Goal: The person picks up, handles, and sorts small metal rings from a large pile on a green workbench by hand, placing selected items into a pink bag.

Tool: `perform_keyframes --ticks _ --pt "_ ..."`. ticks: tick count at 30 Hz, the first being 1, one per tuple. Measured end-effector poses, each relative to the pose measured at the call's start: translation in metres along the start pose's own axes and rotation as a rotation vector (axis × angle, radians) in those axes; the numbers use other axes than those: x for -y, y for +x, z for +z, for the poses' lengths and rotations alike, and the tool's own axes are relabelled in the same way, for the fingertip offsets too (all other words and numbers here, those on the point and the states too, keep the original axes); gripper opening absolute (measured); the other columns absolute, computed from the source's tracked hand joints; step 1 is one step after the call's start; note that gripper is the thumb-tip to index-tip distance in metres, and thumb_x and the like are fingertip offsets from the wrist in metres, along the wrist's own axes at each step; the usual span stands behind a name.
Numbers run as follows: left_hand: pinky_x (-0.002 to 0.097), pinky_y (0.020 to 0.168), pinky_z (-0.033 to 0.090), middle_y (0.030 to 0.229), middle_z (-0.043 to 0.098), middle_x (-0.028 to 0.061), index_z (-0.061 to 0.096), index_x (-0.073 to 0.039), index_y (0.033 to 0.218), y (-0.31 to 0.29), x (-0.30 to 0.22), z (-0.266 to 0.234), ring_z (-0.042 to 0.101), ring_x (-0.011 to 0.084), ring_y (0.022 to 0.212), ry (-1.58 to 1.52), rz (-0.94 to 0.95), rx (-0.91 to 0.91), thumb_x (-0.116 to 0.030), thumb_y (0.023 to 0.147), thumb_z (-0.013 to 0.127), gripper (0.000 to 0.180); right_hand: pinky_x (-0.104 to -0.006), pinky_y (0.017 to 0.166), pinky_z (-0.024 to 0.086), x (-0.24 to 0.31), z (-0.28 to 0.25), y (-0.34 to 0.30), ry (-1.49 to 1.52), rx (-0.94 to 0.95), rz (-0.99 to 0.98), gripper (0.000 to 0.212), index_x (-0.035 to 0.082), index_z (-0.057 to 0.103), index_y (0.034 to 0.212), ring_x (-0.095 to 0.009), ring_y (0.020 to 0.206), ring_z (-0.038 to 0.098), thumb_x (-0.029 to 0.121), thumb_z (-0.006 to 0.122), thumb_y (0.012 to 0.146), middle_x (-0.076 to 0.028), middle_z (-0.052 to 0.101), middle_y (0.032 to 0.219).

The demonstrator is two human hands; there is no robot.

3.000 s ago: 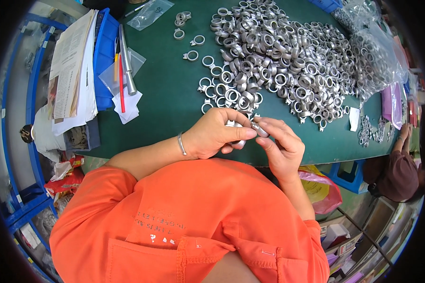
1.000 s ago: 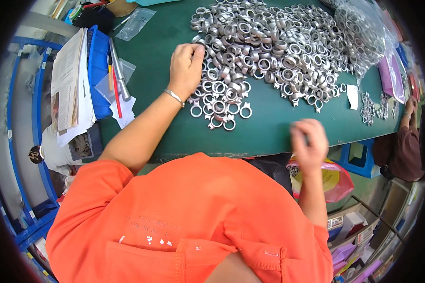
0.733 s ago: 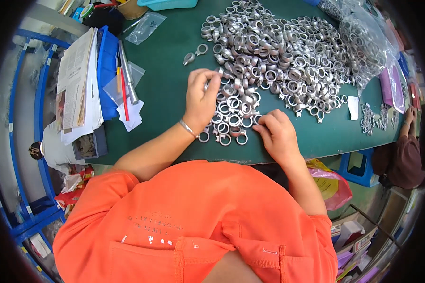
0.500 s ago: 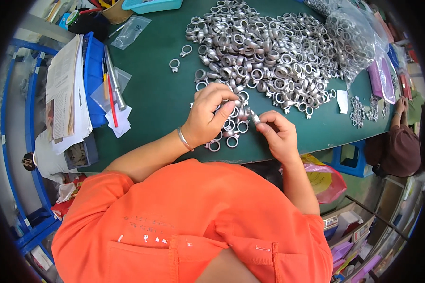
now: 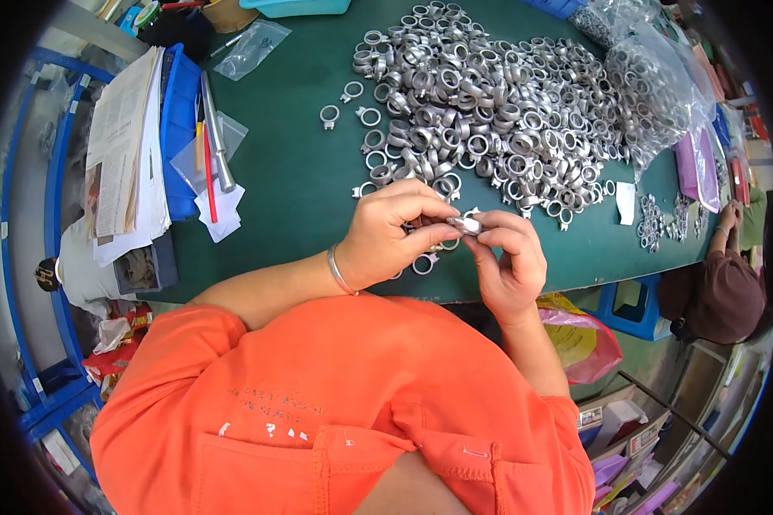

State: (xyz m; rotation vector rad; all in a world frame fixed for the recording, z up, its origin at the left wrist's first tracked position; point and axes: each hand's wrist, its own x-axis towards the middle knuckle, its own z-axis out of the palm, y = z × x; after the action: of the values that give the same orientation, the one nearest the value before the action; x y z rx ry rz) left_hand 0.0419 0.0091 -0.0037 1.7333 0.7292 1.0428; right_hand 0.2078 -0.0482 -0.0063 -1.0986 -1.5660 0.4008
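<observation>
A small silver metal ring (image 5: 466,225) is held up above the near part of the table, between my two hands. My left hand (image 5: 395,233) pinches its left side with thumb and fingertips, and a bangle circles the wrist. From the other side, the closed fingers of my right hand (image 5: 514,264) grip the same ring; whether a second ring is in the pinch I cannot tell. Partly hidden beneath my left hand lie a few loose rings (image 5: 423,264). Just beyond, a big heap of similar rings (image 5: 489,103), many with a small lug, spreads over the green table (image 5: 275,163).
Left on the table stands a blue tray (image 5: 177,137) with papers (image 5: 124,146), a red pen (image 5: 209,176) and a metal rod (image 5: 216,137) beside it. A clear bag of rings (image 5: 653,94) borders the heap at right. Another person (image 5: 720,292) sits far right near a blue stool (image 5: 631,305).
My left hand has come off the loose rings and moved right to meet the ring in my right hand. The two hands, apart before, now touch the ring together. The view has shifted slightly.
</observation>
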Motion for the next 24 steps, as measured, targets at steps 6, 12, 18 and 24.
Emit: perform_keyframes --ticks 6,12,18,24 --pt "0.0262 0.063 0.052 0.101 0.058 0.012 0.051 0.0 0.116 0.0 -0.009 -0.001 0.061 0.0183 0.086 -0.788 -0.693 0.065 -0.011 0.092 0.042 0.028 -0.0322 0.066 0.048 0.015 -0.005 0.011 -0.128 0.179 -0.273 0.019 -0.001 0.059 0.081 -0.025 0.074 0.059 -0.009 0.066 0.065 -0.013 0.061 0.087" --pt "0.0184 0.041 0.029 0.071 0.043 0.0008 0.051 -0.007 0.095 0.0 -0.004 -0.024 0.04 0.0077 0.055 -1.126 -0.797 0.082 -0.019 0.093 0.045 0.013 -0.0319 0.063 0.045 -0.016 -0.016 0.005 -0.229 0.16 0.203 0.015 0.001 0.06 0.083 -0.026 0.071 0.056 -0.003 0.065 0.069 -0.011 0.058 0.079" --pt "0.0177 0.041 0.031 0.071 0.048 0.0011 0.052 -0.004 0.092 -0.002 -0.009 -0.016 0.042 0.0066 0.054 -0.871 -0.774 -0.002 -0.01 0.087 0.054 0.008 -0.035 0.064 0.045 -0.026 -0.011 -0.004 -0.406 0.331 0.214 0.011 0.0 0.059 0.079 -0.03 0.073 0.054 0.0 0.065 0.07 -0.011 0.054 0.079" --pt "0.0179 0.041 0.033 0.064 0.052 0.0002 0.058 -0.001 0.089 -0.003 -0.011 -0.01 0.043 0.0041 0.051 -0.643 -0.805 0.178 -0.009 0.084 0.06 0.01 -0.0244 0.066 0.045 -0.014 -0.01 -0.013 0.349 0.177 0.487 0.008 -0.001 0.058 0.083 -0.014 0.076 0.055 -0.005 0.06 0.077 -0.008 0.057 0.083"
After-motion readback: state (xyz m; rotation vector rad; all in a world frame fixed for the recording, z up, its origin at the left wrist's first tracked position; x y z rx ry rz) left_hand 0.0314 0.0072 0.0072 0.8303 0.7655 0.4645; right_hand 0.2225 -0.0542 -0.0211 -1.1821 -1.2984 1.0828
